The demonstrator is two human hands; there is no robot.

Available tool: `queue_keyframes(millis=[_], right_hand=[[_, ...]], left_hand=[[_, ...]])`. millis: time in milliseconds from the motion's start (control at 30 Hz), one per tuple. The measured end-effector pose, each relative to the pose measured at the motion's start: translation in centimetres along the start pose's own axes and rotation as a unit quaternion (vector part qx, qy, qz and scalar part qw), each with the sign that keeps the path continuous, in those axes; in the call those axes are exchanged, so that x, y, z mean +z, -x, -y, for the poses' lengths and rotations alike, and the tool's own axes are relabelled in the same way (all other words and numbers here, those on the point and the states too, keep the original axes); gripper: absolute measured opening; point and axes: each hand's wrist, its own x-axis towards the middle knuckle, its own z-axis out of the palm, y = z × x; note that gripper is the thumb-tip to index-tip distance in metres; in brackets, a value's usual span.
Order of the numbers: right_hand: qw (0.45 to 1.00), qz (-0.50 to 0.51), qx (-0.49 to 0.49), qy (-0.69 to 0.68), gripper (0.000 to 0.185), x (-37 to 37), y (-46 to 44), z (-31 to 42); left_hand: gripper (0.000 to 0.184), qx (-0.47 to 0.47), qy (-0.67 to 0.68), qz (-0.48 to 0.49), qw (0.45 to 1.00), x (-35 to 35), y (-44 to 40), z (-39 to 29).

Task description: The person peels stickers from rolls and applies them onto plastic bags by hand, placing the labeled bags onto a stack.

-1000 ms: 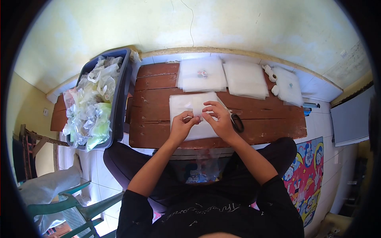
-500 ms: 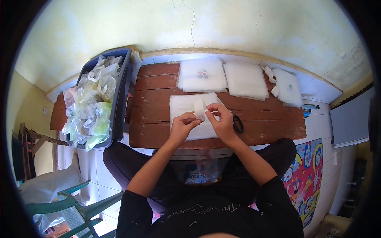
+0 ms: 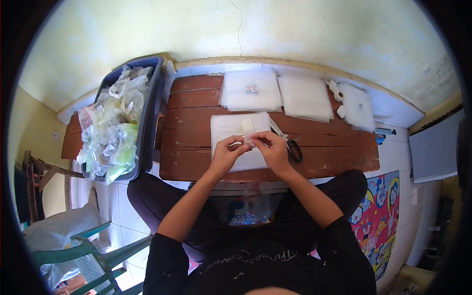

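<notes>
Both hands meet over a stack of clear plastic sheets or bags (image 3: 223, 127) near the table's front. My left hand (image 3: 227, 154) is closed, thumb and fingers pinching the left side of a small pale label-like piece (image 3: 248, 141). The fingertips of my right hand (image 3: 274, 151) pinch the same piece from the right. Just beyond the fingers a white paper strip (image 3: 248, 126) shows against the stack; whether it joins the small piece I cannot tell. Beside my right hand lies a pair of scissors (image 3: 295, 151) with black handles, its blades partly under the hand.
More plastic stacks lie along the back: one (image 3: 250, 101) with a small printed item on it, another (image 3: 306, 101), and a third (image 3: 359, 110) at right. White rolls (image 3: 336, 91) sit between them. A dark tub (image 3: 156, 93) full of plastic bags stands left of the wooden table (image 3: 334, 152).
The white strip, held upright between the hands before, now sits lower against the stack. Both hands have drawn closer together at the small piece. More of the scissors shows.
</notes>
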Motion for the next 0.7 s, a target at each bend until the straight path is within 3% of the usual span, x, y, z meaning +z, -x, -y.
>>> queue_keyframes(millis=[100, 200, 267, 367, 700], right_hand=[[0.999, -0.004, 0.027, -0.023, 0.012, 0.2, 0.1, 0.0], [0.999, 0.029, -0.034, 0.007, 0.015, 0.0, -0.1, 0.8], [0.987, 0.056, -0.1, 0.116, 0.018, -0.3, -0.2, 2.1], [0.979, 0.054, -0.148, 0.128, 0.019, -0.3, -0.2, 1.5], [0.933, 0.059, -0.271, 0.231, 0.021, -0.3, 0.0, 0.3]], left_hand=[[0.01, 0.009, -0.004, -0.005, 1.0, -0.4, -0.1, 0.3], [0.007, 0.034, -0.008, -0.016, 0.999, -0.5, -0.1, 0.4], [0.005, 0.047, -0.007, -0.026, 0.999, -0.5, -0.1, 0.4], [0.005, 0.055, -0.032, -0.02, 0.998, -0.7, -0.1, 0.3], [0.011, -0.004, -0.025, -0.006, 1.0, -0.7, -0.1, 0.4]])
